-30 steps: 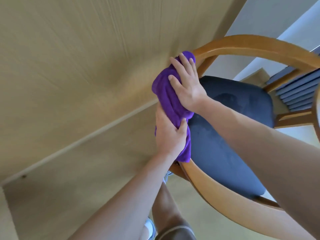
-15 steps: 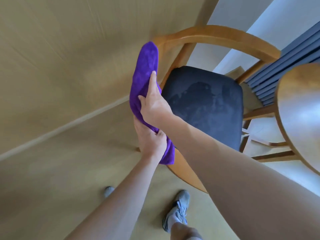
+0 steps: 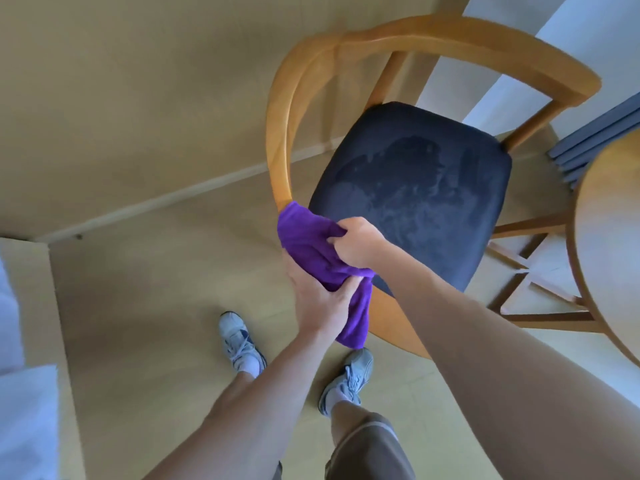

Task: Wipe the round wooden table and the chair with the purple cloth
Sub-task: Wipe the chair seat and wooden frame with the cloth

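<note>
Purple cloth [image 3: 308,244] wraps the near end of the chair's curved wooden armrest [image 3: 277,140], bunched between both hands. The right hand [image 3: 356,242] sits on the seat side of it, fingers curled into the folds near the top, its grip clamped on the fabric. The left hand [image 3: 320,299] holds the cloth from below and outside, thumb pressed across the purple folds, so its grip is likewise clamped on the cloth, while a loose tail hangs down past the wrist toward the floor. The chair [image 3: 467,39] has a dark blue padded seat [image 3: 415,188] showing pale smeared patches. At the right edge, part of the round wooden surface [image 3: 609,220] shows, well apart from the cloth. Grey sneakers [image 3: 239,341] stand on the floor below.
</note>
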The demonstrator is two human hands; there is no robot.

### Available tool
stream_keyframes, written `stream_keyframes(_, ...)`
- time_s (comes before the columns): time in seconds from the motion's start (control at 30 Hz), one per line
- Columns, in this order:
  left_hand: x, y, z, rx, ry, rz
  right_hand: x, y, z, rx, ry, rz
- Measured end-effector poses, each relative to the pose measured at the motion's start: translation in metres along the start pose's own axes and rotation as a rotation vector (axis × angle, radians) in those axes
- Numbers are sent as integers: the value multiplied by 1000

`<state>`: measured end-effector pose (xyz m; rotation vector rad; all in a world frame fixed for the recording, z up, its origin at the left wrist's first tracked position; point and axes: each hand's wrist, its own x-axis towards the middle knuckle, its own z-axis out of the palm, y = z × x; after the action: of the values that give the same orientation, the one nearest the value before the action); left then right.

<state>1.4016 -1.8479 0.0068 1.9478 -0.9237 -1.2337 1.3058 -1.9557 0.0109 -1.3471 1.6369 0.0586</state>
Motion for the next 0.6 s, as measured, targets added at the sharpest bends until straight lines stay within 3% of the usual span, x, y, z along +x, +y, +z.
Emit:
stream_keyframes(0.13, -40, -5, -1, 90, -94, -55, -57, 45, 11, 17, 135, 12)
stream_keyframes(0.23, -62, -3, -18, 303, -173, -102, -101, 75, 15, -90, 245, 42)
stream_keyframes(0.4, -73, 35, -47, 736, -539, -84, -162, 103, -14, -120, 350, 214)
stream_keyframes(0.6, -47, 125, -69, 670, -916, -41, -229, 83, -65, 172, 474, 242)
